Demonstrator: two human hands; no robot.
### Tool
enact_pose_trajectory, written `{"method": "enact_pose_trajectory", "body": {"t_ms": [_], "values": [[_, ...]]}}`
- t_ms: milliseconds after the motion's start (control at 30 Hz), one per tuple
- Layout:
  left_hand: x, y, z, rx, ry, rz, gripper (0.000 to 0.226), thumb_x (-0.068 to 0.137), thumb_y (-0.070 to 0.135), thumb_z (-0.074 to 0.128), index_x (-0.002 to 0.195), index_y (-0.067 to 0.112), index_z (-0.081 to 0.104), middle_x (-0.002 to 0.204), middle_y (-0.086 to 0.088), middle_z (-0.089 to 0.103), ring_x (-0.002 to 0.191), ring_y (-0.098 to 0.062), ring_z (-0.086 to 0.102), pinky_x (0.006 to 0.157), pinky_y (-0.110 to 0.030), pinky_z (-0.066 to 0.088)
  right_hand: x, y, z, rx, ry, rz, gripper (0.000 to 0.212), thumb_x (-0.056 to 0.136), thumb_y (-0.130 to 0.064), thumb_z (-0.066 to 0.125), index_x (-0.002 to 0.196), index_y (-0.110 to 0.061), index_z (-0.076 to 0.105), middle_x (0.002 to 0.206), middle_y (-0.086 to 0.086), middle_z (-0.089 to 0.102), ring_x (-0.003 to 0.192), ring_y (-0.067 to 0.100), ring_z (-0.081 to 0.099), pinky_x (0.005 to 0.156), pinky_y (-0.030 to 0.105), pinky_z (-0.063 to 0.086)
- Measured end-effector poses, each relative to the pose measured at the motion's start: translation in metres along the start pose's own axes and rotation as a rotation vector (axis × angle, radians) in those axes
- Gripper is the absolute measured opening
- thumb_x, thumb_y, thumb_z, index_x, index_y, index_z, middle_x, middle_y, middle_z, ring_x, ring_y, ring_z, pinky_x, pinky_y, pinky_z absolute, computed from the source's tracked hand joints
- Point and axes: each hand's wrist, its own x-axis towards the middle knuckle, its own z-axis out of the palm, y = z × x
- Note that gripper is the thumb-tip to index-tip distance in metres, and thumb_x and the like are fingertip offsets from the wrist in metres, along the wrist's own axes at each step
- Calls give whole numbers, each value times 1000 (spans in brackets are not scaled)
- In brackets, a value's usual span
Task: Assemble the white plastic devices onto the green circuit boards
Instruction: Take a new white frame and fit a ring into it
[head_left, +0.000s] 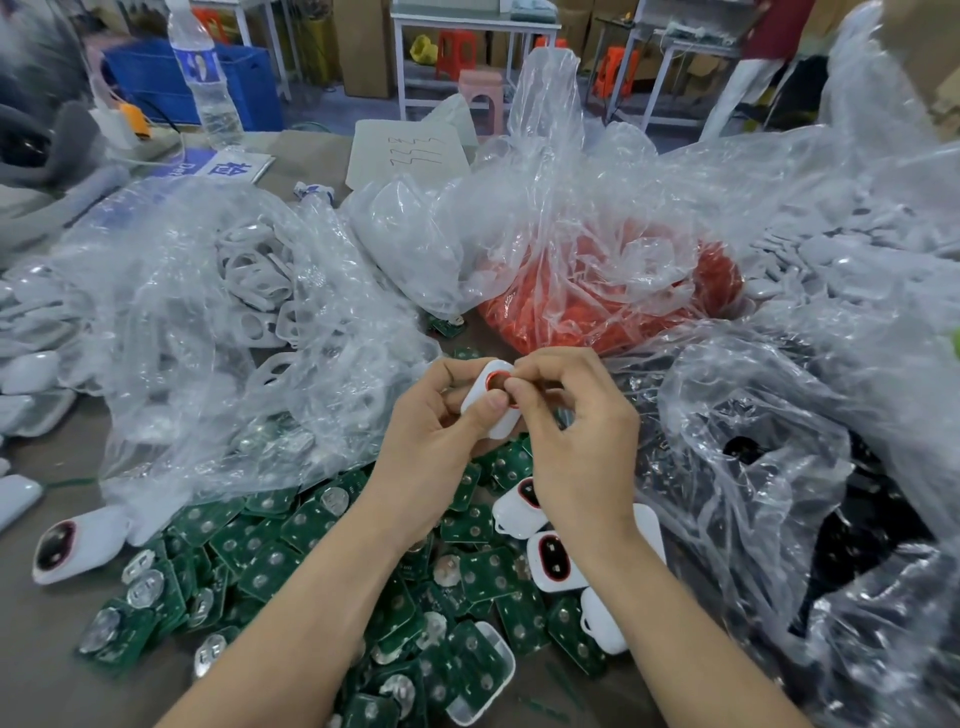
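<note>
Both grips hold one white plastic device above the table. My left grip curls round the lower body of the device, with the thumb pressed on its face. My right grip closes narrow, its fingertips pinching at the red-rimmed opening near the upper end. Beneath my wrists lies a loose heap of green circuit boards, several of them bearing round silver discs. Two more devices with dark, red-rimmed windows lie among the boards just beside my right wrist, and another one lies well apart at the left. Behind the heap are a clear bag of white shells at the left and a clear bag of red parts at the centre. A water bottle stands upright at the far edge.
</note>
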Motion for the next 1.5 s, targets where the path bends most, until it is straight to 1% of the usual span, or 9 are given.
{"method": "enact_pose_trajectory", "body": {"t_ms": [300, 433, 633, 833, 933, 1100, 1300, 1400, 1500], "values": [[0, 3, -2, 39, 53, 7, 13, 85, 20, 66, 97, 21, 67, 84, -10, 74, 86, -23, 73, 82, -37, 59, 11, 6, -7, 221, -141, 208, 20, 84, -9, 71, 89, -24, 59, 84, -11, 62, 77, 9, 60, 71, 24, 52], [-2, 4, 4, -48, 38, -7, 23, 83, 22, 67, 103, 11, 63, 86, -8, 74, 88, -22, 72, 82, -33, 58, 19, 6, -13, 212, -228, 220, 9, 83, -17, 73, 86, -21, 66, 84, -3, 66, 75, 8, 62, 69, 21, 51], [-2, 7, 11, -176, 22, -69, 25, 86, 18, 54, 107, 4, 56, 91, -7, 74, 85, -18, 72, 75, -24, 58, 20, 9, -35, 378, -383, 369, 26, 81, -5, 72, 99, -23, 72, 87, 3, 73, 83, 10, 68, 77, 18, 53], [-3, 7, 8, 120, -8, -90, 29, 84, 30, 58, 108, 13, 59, 91, -1, 75, 76, -21, 74, 66, -26, 59, 11, 14, -34, 459, -314, 461, 20, 84, -6, 70, 99, -19, 73, 87, 11, 74, 84, 17, 70, 79, 25, 56], [-2, 8, 2, 264, 11, -29, 25, 85, 24, 64, 110, 24, 66, 98, 9, 73, 88, -10, 70, 72, -26, 58, 10, 19, -35, 459, -351, 491, 19, 84, -9, 70, 99, -21, 73, 93, 13, 73, 90, 20, 69, 85, 29, 55], [-4, 13, 5, 276, -76, 22, 28, 86, 6, 65, 110, 21, 68, 95, 11, 75, 75, -3, 68, 67, -21, 56, 11, 21, -40, 525, -391, 527, 18, 80, -17, 72, 96, -23, 74, 99, 10, 74, 99, 27, 68, 92, 39, 54], [-5, 9, 5, 395, -24, 17, 28, 87, 5, 69, 101, 29, 71, 98, 0, 74, 80, -22, 71, 64, -42, 60, 10, 18, -44, 450, -396, 547, 18, 85, -4, 68, 97, -17, 73, 93, 10, 74, 93, 28, 70, 87, 40, 57], [-6, 8, 6, 487, 8, 57, 31, 84, 10, 74, 101, 35, 69, 96, 10, 72, 85, -11, 71, 68, -30, 59, 8, 11, -40, 305, -291, 521, 11, 83, -6, 72, 87, -16, 74, 80, 3, 75, 78, 21, 72, 76, 36, 60], [-7, 5, 9, 549, -4, 60, 43, 83, 14, 75, 118, 37, 64, 105, 19, 70, 93, -3, 69, 76, -25, 57, 10, 9, -34, -29, -198, 412, 9, 80, -12, 74, 76, -20, 73, 68, -8, 71, 68, 3, 68, 67, 15, 52]]}}
